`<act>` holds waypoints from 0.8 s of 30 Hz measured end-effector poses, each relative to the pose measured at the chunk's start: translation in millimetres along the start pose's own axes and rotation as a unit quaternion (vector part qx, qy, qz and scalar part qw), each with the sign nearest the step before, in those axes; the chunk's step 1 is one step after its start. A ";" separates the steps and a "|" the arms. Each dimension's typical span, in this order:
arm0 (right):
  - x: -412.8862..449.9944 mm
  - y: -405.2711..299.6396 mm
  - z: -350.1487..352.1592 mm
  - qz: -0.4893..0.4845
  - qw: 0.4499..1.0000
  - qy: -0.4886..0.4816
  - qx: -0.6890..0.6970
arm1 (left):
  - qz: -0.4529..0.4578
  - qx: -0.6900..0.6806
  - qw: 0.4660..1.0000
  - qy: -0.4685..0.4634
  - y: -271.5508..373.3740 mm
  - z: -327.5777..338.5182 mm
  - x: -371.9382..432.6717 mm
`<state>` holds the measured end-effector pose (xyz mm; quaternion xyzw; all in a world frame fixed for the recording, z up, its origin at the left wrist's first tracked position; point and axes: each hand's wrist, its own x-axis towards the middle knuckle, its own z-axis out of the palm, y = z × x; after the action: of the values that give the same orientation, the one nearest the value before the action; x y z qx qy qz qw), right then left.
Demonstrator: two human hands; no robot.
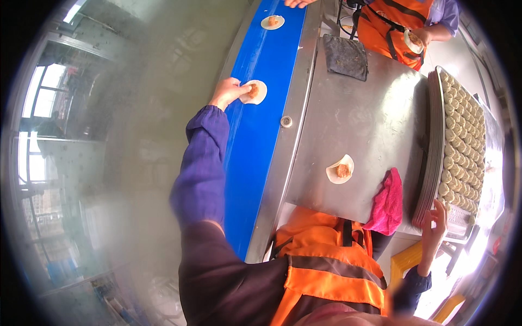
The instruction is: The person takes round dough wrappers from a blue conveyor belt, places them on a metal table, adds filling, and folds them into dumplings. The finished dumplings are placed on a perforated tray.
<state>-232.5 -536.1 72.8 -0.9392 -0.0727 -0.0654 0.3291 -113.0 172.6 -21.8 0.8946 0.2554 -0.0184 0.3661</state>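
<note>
My left hand reaches over the blue conveyor belt and grips the edge of a round dough wrapper topped with orange-brown filling. Another filled wrapper lies farther up the belt, near a co-worker's hand. On the steel table rests a third wrapper with filling, one edge partly folded. My right hand is raised at the near end of a tray of pleated dumplings, fingers bent and apart; nothing shows in it.
A dark grey cloth lies at the table's far end, a red cloth at its near right edge. A co-worker in an orange apron stands beyond, holding a filled wrapper. The dumpling tray tops a stack of trays.
</note>
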 end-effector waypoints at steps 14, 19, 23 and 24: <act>-6.5 -30.8 6.8 -0.066 0.996 -0.034 0.039 | -0.039 0.011 0.998 -0.042 -5.7 0.7 -81.9; -9.8 -53.7 22.7 -0.075 0.994 -0.054 0.057 | 0.013 0.035 0.999 -0.035 7.3 0.2 -138.9; -4.1 -78.2 31.9 -0.109 0.989 -0.078 0.059 | 0.063 -0.001 0.998 -0.007 11.3 4.3 -176.5; -3.6 -80.2 32.1 -0.119 0.988 -0.079 0.064 | 0.072 -0.061 0.996 -0.009 19.1 6.5 -183.4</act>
<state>-248.0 -454.3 96.1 -0.9032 -0.2138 -0.0248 0.3713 -262.3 75.4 26.2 0.8867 0.1877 0.0155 0.4223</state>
